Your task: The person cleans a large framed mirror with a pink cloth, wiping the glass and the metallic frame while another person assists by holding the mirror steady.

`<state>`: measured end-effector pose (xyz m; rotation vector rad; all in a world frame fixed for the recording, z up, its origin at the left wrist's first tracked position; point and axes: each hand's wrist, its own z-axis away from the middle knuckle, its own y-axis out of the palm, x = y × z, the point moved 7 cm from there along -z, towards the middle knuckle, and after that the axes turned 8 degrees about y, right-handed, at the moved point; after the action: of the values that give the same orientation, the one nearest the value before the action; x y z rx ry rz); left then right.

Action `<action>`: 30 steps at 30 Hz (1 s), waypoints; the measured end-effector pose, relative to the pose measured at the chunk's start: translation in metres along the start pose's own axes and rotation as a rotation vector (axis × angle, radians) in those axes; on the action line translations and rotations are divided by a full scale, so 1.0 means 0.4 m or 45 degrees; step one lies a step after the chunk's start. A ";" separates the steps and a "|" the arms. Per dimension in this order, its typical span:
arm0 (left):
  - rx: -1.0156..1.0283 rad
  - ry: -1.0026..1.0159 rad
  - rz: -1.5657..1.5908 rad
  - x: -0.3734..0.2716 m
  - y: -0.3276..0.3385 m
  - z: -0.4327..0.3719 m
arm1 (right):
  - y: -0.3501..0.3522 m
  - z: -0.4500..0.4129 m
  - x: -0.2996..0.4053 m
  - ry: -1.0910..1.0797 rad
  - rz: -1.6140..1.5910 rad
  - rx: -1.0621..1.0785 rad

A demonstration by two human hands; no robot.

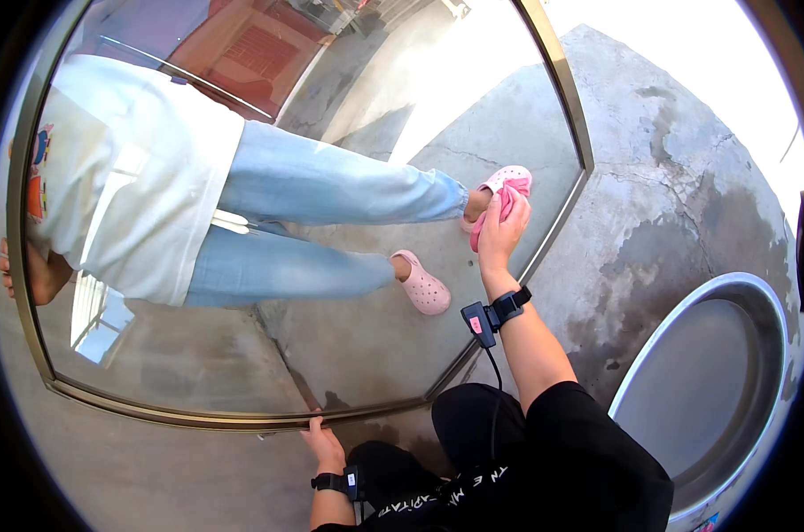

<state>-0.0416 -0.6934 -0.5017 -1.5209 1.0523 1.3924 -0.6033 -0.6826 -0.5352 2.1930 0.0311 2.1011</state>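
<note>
A large glass pane point(349, 346) in a bronze-coloured metal frame point(176, 413) fills most of the view before me. My right hand point(506, 229) presses a bunched pink cloth point(518, 183) against the glass near its right side. Low on the frame, my left hand point(323, 440) grips the edge, its fingertips curled over the metal. Both my wrists wear black strapped devices; the right one point(485, 322) has a cable running down from it.
Through the glass a person in a white top, light blue trousers point(335, 179) and pink clogs point(425, 286) is visible. That person's hand point(43, 276) is at the frame's left edge. A metal basin point(774, 332) stands at the right on concrete point(615, 133) with dark wet patches.
</note>
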 end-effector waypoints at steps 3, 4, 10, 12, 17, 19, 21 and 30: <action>-0.035 -0.012 0.042 -0.001 -0.006 -0.007 | 0.063 0.045 0.197 -0.285 -0.059 0.145; -0.048 -0.029 0.039 -0.004 -0.009 -0.005 | 0.089 0.069 0.341 -0.447 -0.177 0.236; -0.035 -0.105 -0.153 0.011 -0.023 -0.003 | 0.225 0.209 0.925 -1.404 -0.423 0.507; -0.074 -0.125 -0.068 0.018 -0.020 0.003 | 0.250 0.163 0.953 -1.358 -0.565 0.510; -0.088 -0.092 -0.103 0.038 -0.049 -0.021 | 0.221 -0.100 0.621 -0.651 -0.291 0.064; -0.067 -0.105 -0.040 0.035 -0.010 -0.012 | 0.179 -0.212 0.370 -0.252 -0.048 -0.066; -0.071 -0.056 -0.013 0.026 -0.008 -0.014 | 0.159 -0.204 0.296 0.009 0.002 -0.136; -0.142 -0.036 -0.004 -0.013 0.029 0.025 | 0.266 0.290 1.042 -1.661 -0.591 0.660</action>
<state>-0.0562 -0.6874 -0.4976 -1.5772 0.9684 1.4874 -0.4749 -0.7594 -0.1156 2.9578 0.9065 0.2117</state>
